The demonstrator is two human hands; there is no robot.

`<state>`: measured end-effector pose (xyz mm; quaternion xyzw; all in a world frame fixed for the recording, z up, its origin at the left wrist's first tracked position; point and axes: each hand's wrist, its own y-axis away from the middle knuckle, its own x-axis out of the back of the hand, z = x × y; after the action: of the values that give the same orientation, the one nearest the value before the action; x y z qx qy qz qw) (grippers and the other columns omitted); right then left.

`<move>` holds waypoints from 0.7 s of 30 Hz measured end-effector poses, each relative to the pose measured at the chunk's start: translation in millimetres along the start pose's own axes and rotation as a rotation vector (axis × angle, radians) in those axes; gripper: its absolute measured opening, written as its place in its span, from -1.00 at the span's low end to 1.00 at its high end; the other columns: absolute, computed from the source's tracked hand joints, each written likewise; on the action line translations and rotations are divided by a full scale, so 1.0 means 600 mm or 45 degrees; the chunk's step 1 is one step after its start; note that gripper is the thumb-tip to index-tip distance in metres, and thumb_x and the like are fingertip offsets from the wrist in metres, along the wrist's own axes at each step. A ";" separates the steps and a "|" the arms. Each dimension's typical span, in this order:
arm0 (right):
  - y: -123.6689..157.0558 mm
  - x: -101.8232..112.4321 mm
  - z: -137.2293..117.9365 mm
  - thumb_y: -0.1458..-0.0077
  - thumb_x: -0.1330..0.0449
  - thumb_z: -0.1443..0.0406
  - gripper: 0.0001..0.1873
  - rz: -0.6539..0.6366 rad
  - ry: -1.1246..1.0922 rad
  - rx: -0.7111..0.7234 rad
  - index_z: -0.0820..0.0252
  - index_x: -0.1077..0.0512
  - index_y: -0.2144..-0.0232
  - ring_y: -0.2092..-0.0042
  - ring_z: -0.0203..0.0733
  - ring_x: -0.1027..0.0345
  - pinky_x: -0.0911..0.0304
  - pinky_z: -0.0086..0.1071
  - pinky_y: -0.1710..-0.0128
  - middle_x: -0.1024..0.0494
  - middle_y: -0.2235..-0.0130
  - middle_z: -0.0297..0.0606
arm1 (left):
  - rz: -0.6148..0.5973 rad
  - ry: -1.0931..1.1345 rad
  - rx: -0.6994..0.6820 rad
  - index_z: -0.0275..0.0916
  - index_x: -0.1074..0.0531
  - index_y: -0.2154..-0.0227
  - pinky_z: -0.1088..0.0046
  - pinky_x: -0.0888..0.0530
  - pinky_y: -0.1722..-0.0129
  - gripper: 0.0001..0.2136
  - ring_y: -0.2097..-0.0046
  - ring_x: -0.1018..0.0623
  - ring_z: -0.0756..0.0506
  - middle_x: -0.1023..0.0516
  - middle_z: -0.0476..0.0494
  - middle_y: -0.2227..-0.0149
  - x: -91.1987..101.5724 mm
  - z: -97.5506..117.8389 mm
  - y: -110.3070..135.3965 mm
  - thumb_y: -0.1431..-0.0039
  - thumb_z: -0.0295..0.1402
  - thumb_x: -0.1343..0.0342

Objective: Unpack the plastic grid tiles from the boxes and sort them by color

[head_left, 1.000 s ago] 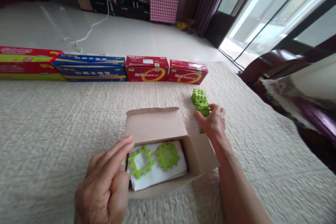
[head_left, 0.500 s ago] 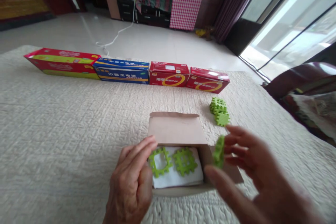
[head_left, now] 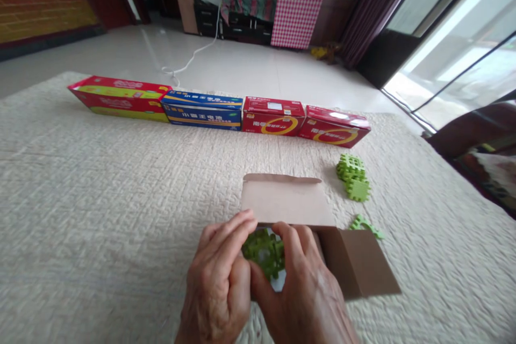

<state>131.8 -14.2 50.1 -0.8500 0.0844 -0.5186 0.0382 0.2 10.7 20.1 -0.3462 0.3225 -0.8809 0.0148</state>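
Head cam: right hand has thumb and fingers curled round a green interlocking tile, down in the left end of the cardboard box. Tile's just left of that palm, so the right's nearest. Left hand sits at the box's left edge, fingers together; can't tell if it's gripping. Tile's squarish: no real long axis, facing hard to read. Box runs left-right.

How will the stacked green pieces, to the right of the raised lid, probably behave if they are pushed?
The stacked green pieces might slide apart, since the stack looks uneven. Each is probably light and fairly stiff, appearing thin and plastic-like. The cloth's bumpy texture may catch their notched edges.
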 end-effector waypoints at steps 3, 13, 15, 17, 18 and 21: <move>0.000 0.005 0.012 -0.05 -0.15 0.25 -0.70 0.023 -0.015 0.070 0.14 -0.28 0.13 0.29 -0.09 -0.45 -0.35 -0.29 0.40 -0.49 0.22 -0.14 | 0.011 0.012 0.006 -0.28 -0.43 0.01 0.29 -0.48 -0.02 -0.58 -0.07 -0.51 -0.13 -0.55 -0.22 0.00 0.000 0.000 0.001 -0.12 -0.63 0.14; -0.003 0.015 0.030 -0.21 0.01 0.30 -0.84 -0.135 0.096 0.181 0.10 -0.37 0.32 0.34 -0.13 -0.39 -0.24 -0.31 0.37 -0.45 0.36 -0.25 | -0.002 -0.001 -0.003 -0.31 -0.42 0.00 0.30 -0.46 -0.03 -0.58 -0.09 -0.49 -0.12 -0.54 -0.23 -0.02 -0.001 0.001 0.002 -0.13 -0.64 0.15; -0.007 0.014 0.027 -0.22 0.06 0.35 -0.78 -0.193 0.037 0.239 0.10 -0.39 0.32 0.30 -0.15 -0.37 -0.25 -0.30 0.31 -0.45 0.31 -0.23 | 0.007 -0.006 -0.009 -0.30 -0.43 0.01 0.31 -0.47 -0.02 -0.58 -0.08 -0.50 -0.12 -0.55 -0.23 -0.01 0.000 0.001 0.001 -0.13 -0.63 0.15; -0.009 0.013 0.026 -0.21 0.07 0.38 -0.76 -0.249 -0.002 0.272 0.10 -0.40 0.32 0.27 -0.15 -0.36 -0.25 -0.29 0.27 -0.45 0.27 -0.22 | 0.007 -0.008 -0.008 -0.29 -0.43 0.02 0.30 -0.47 -0.02 -0.58 -0.07 -0.50 -0.12 -0.55 -0.22 0.00 0.000 0.002 0.001 -0.13 -0.63 0.15; -0.010 0.013 0.025 -0.19 0.06 0.39 -0.75 -0.266 -0.008 0.275 0.10 -0.41 0.31 0.26 -0.15 -0.36 -0.25 -0.28 0.26 -0.45 0.25 -0.22 | 0.004 -0.010 -0.005 -0.29 -0.44 0.02 0.30 -0.46 -0.03 -0.58 -0.07 -0.50 -0.12 -0.55 -0.22 -0.01 0.000 0.001 0.002 -0.13 -0.63 0.15; -0.010 0.010 0.025 -0.15 0.04 0.42 -0.75 -0.284 0.009 0.246 0.12 -0.42 0.29 0.27 -0.14 -0.35 -0.26 -0.27 0.26 -0.44 0.25 -0.19 | -0.008 -0.018 0.005 -0.29 -0.43 0.01 0.31 -0.45 -0.04 -0.58 -0.09 -0.49 -0.12 -0.54 -0.22 -0.02 -0.001 0.000 0.003 -0.13 -0.63 0.15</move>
<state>148.7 -9.5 49.4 -0.8447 -0.0606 -0.5283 0.0617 0.5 9.6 18.9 -0.3534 0.3194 -0.8791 0.0149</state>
